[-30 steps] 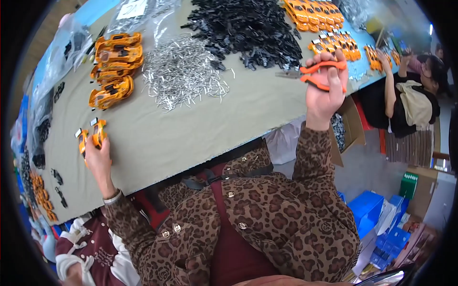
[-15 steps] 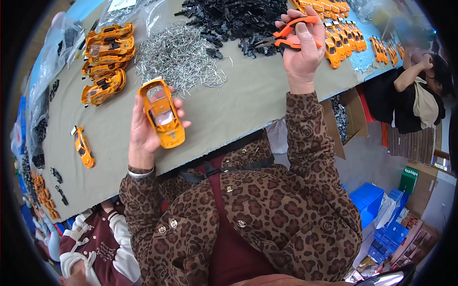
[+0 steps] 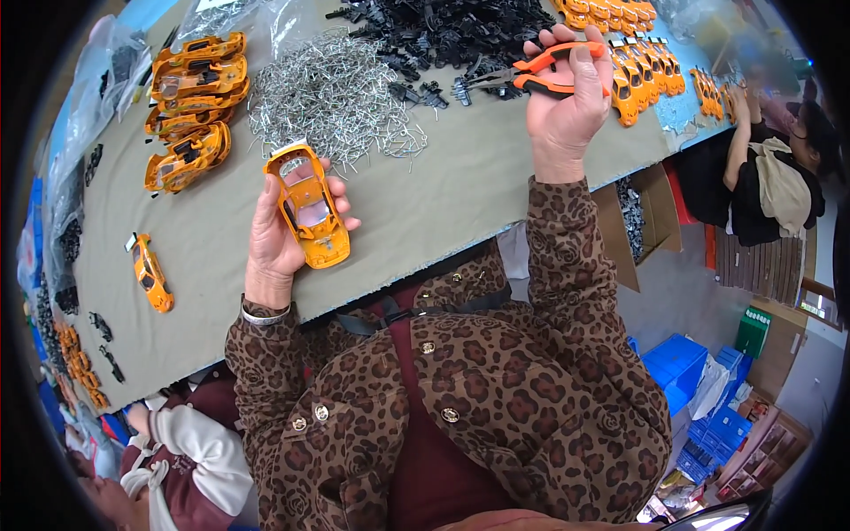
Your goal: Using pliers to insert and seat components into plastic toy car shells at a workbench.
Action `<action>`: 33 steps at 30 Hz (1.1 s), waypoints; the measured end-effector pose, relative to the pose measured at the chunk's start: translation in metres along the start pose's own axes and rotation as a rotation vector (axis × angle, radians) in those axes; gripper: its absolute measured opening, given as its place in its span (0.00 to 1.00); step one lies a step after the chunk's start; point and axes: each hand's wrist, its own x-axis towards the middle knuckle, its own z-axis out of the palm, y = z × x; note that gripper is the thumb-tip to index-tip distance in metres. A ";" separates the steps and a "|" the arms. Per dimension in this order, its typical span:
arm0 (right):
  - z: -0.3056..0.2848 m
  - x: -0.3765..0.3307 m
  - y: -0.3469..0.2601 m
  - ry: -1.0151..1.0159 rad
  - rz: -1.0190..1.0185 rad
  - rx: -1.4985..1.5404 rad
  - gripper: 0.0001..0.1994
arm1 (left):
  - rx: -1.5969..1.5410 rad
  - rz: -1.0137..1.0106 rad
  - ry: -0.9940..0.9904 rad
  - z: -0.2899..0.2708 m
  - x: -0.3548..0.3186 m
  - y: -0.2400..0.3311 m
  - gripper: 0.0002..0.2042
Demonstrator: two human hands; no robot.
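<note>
My left hand (image 3: 273, 234) grips an orange toy car body shell (image 3: 329, 252), its hollow underside facing up, above the near part of the table. Across my right hand (image 3: 571, 115), palm up, lie long-nose pliers (image 3: 560, 64) with orange and black handles. The plier tips point left at a small dark plastic part (image 3: 459, 91) by the edge of a heap of black plastic parts (image 3: 460, 31); I cannot tell whether the jaws grip it. Between the hands, farther back, lies a pile of bent silver wire pieces (image 3: 332, 97).
Stacked orange car shells (image 3: 190, 115) stand at left, with a single orange car (image 3: 150, 274) nearer. Rows of orange cars (image 3: 642, 80) line the back right. A co-worker (image 3: 775, 177) sits at right, another (image 3: 190, 456) at lower left. An open carton (image 3: 651, 221) stands beside the table.
The plier jaws have swung clear of the black heap, and a small dark part now shows at their tips. My left hand has shifted slightly right, turning the car shell a little.
</note>
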 end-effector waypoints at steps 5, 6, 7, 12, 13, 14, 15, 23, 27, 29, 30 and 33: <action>0.000 -0.004 0.004 0.164 -0.008 -0.058 0.17 | 0.021 0.008 0.007 0.000 -0.003 -0.002 0.31; -0.001 -0.005 0.003 0.189 -0.009 -0.051 0.16 | 0.022 0.009 0.004 0.000 -0.004 -0.003 0.31; -0.002 -0.006 0.002 0.215 -0.009 -0.044 0.16 | 0.023 0.008 0.008 0.000 -0.005 -0.004 0.31; -0.001 -0.005 0.001 0.270 -0.015 -0.036 0.15 | 0.027 0.009 0.011 -0.003 -0.005 -0.003 0.30; -0.001 -0.005 0.003 0.270 -0.016 -0.035 0.15 | 0.025 0.010 0.011 -0.004 -0.004 -0.002 0.30; 0.000 -0.005 0.005 0.280 -0.010 -0.032 0.14 | 0.027 0.009 0.011 -0.004 -0.004 -0.002 0.30; 0.000 -0.004 0.007 0.291 -0.005 -0.029 0.14 | 0.028 0.010 0.012 -0.004 -0.004 -0.001 0.30; -0.007 0.015 -0.004 0.318 0.016 -0.110 0.04 | 0.025 -0.029 0.062 0.016 0.015 -0.007 0.28; 0.012 0.003 0.005 0.162 0.107 -0.220 0.15 | 0.078 0.010 0.112 0.012 -0.003 -0.009 0.26; 0.027 -0.007 -0.010 -0.099 0.107 -0.285 0.16 | 0.156 0.050 0.174 0.008 -0.016 -0.008 0.29; 0.027 -0.008 -0.019 -0.096 0.050 -0.296 0.16 | 0.169 0.046 0.117 0.007 -0.014 -0.008 0.29; 0.020 -0.013 -0.028 -0.335 0.083 -0.283 0.16 | 0.143 0.049 0.076 0.007 -0.007 -0.006 0.33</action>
